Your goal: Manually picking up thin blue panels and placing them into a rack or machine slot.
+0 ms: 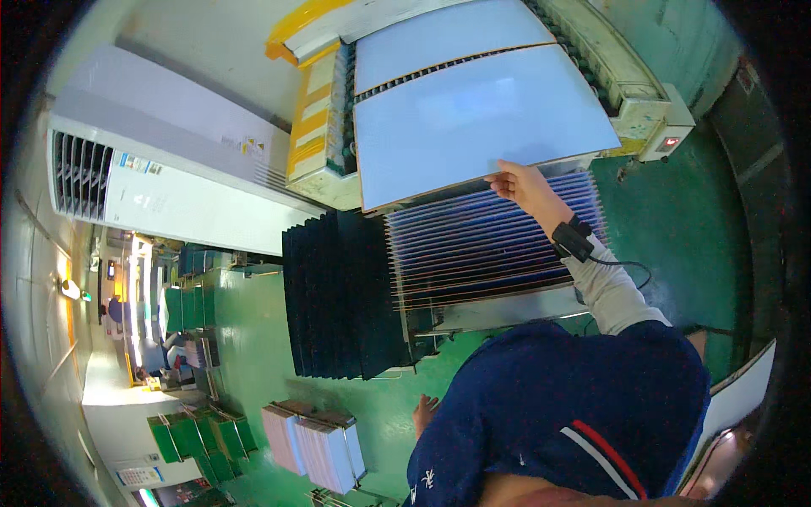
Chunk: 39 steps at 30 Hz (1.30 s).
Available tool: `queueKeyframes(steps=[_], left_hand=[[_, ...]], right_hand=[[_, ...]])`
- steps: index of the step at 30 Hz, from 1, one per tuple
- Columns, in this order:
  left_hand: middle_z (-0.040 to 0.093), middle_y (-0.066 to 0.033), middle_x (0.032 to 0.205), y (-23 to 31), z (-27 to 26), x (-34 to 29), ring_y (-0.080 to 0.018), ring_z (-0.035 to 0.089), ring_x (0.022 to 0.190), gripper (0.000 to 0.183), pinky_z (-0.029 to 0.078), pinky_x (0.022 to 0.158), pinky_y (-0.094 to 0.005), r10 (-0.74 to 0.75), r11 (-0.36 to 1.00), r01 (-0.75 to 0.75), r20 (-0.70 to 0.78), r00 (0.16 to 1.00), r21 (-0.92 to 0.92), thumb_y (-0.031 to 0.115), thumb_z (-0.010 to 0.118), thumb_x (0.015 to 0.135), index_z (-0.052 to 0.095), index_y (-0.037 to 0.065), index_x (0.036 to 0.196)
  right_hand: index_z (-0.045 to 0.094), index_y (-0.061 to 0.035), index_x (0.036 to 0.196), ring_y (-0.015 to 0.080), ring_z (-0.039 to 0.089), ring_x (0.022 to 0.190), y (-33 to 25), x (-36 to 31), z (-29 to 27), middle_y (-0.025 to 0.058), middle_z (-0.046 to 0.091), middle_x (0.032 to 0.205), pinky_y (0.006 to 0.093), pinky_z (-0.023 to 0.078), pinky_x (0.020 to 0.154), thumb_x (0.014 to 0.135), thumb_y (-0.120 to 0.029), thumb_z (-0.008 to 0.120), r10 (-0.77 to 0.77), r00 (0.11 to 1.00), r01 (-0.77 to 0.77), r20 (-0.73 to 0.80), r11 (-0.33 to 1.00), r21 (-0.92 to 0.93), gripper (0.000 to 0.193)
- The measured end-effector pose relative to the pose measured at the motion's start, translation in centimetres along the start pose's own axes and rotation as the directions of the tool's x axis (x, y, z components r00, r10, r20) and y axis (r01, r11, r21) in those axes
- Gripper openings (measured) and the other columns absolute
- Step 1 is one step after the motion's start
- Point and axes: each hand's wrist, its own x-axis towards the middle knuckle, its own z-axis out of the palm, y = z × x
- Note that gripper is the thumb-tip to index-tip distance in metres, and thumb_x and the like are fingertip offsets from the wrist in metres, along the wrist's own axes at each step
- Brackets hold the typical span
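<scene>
A large white panel [481, 118] with a thin brown edge lies on the roller conveyor. A second white panel [448, 38] lies just beyond it. My right hand [519, 188] is at the near edge of the closer panel, fingers curled in a pinch on that edge. Below it stands a rack of upright pale panels [498, 241], set close together in rows. My left hand [425, 412] hangs low beside my body, fingers apart and holding nothing; my dark blue shirt hides that forearm.
Black upright panels [334, 296] stand left of the pale rack. A white air conditioner [186, 186] is at the left. Conveyor side rails [629, 76] flank the panels. A cart of pale boards [325, 448] and green racks [203, 439] stand on the green floor.
</scene>
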Motion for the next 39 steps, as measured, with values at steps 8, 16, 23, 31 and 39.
queueKeyframes(steps=[8, 16, 23, 31, 39], left_hand=[[0.051, -0.0248, 0.116, -0.7, -1.1, 0.9, -0.0346, 0.054, 0.102, 0.063, 0.046, 0.083, -0.0413, 0.227, 0.971, -0.240, 0.325, 0.918, 0.001, 0.042, 0.047, 0.088, 0.035, -0.008, 0.125], [0.051, -0.0254, 0.115, 2.8, 2.4, -3.7, -0.0340, 0.054, 0.101, 0.062, 0.047, 0.082, -0.0404, 0.021, 0.997, -0.022, 0.026, 0.999, 0.068, 0.040, 0.046, 0.089, 0.036, -0.009, 0.125], [0.052, -0.0244, 0.114, 1.6, -0.1, -2.2, -0.0334, 0.055, 0.099, 0.059, 0.047, 0.080, -0.0394, 0.031, 0.997, -0.033, 0.029, 0.999, 0.076, 0.038, 0.048, 0.089, 0.038, -0.009, 0.122], [0.054, -0.0217, 0.111, 0.3, -2.6, -1.0, -0.0328, 0.057, 0.096, 0.056, 0.048, 0.078, -0.0391, 0.053, 0.999, -0.052, 0.060, 0.997, -0.016, 0.037, 0.048, 0.088, 0.040, -0.009, 0.120], [0.056, -0.0195, 0.105, -0.1, -4.3, 1.4, -0.0296, 0.058, 0.087, 0.052, 0.049, 0.071, -0.0364, 0.025, 0.998, -0.031, 0.096, 0.995, 0.062, 0.035, 0.050, 0.088, 0.042, -0.007, 0.117]], right_hand=[[0.056, -0.0001, 0.092, 0.0186, 0.058, 0.071, -0.2, 0.6, 0.1, 0.0142, 0.062, 0.086, 0.0275, 0.046, 0.061, 0.083, -0.025, 0.058, 0.002, 1.000, -0.002, -0.021, 1.000, 0.011, 0.026], [0.055, -0.0008, 0.091, 0.0198, 0.059, 0.075, 0.0, 1.5, -0.2, 0.0131, 0.061, 0.086, 0.0292, 0.046, 0.065, 0.083, -0.025, 0.059, -0.027, 0.999, 0.027, -0.029, 0.999, 0.031, 0.026], [0.055, -0.0026, 0.092, 0.0202, 0.058, 0.081, 0.2, 2.6, 0.3, 0.0121, 0.060, 0.091, 0.0307, 0.046, 0.070, 0.083, -0.027, 0.059, -0.046, 0.999, 0.047, -0.018, 0.998, 0.032, 0.026], [0.056, -0.0028, 0.095, 0.0185, 0.057, 0.083, 0.5, 4.6, 0.3, 0.0107, 0.060, 0.093, 0.0310, 0.046, 0.074, 0.083, -0.032, 0.058, -0.035, 0.999, 0.035, 0.019, 0.999, 0.012, 0.032], [0.058, -0.0002, 0.095, 0.0152, 0.060, 0.075, 1.4, -2.3, 1.9, 0.0098, 0.063, 0.088, 0.0266, 0.049, 0.068, 0.083, -0.037, 0.057, 0.040, 0.998, -0.019, 0.044, 0.914, -0.405, 0.039]])
